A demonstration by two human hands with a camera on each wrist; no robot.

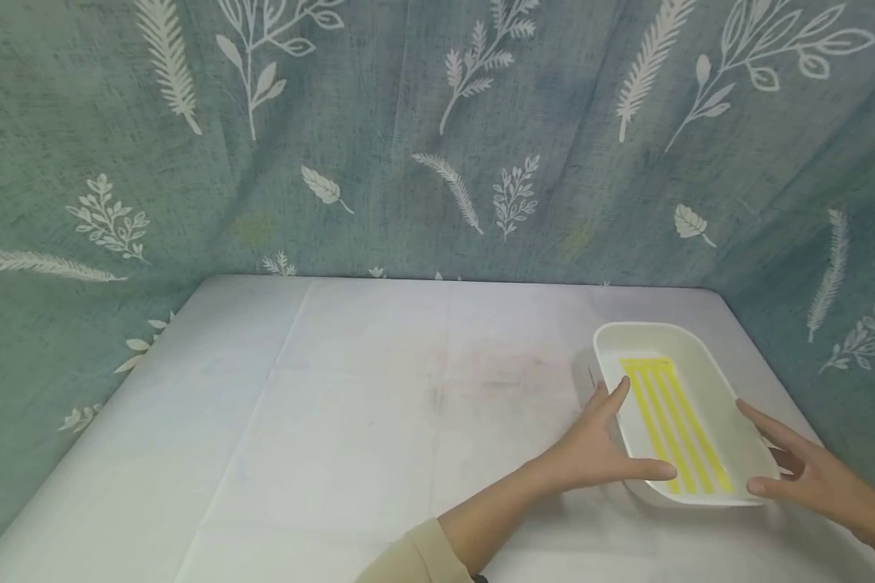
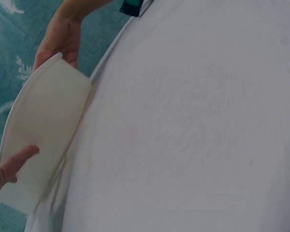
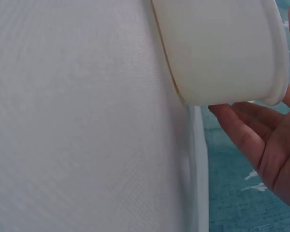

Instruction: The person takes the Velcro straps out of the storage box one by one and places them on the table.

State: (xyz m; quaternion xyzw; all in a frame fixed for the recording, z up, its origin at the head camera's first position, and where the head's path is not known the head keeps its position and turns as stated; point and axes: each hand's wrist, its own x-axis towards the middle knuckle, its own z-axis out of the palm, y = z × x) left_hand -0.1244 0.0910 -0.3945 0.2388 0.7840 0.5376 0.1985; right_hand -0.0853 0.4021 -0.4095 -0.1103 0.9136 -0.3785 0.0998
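A white rectangular plastic tub (image 1: 725,437) with rounded corners sits at the right side of the table. On its floor lie several yellow stripes (image 1: 659,405), joined by a crossbar at the far end. My left hand (image 1: 591,445) is at the tub's left side, thumb and forefinger spread across the rim. In the left wrist view one finger (image 2: 21,162) lies straight against the outer wall. At the near right corner is my right hand (image 1: 817,478), thumb by the rim. Its fingers (image 3: 241,135) are extended beside the tub's end in the right wrist view; firm contact is unclear.
A white cloth with fold lines and faint stains covers the table (image 1: 335,421). Behind and along both sides hangs a green-blue curtain (image 1: 379,97) with white leaf prints. The table's right edge runs close to the tub.
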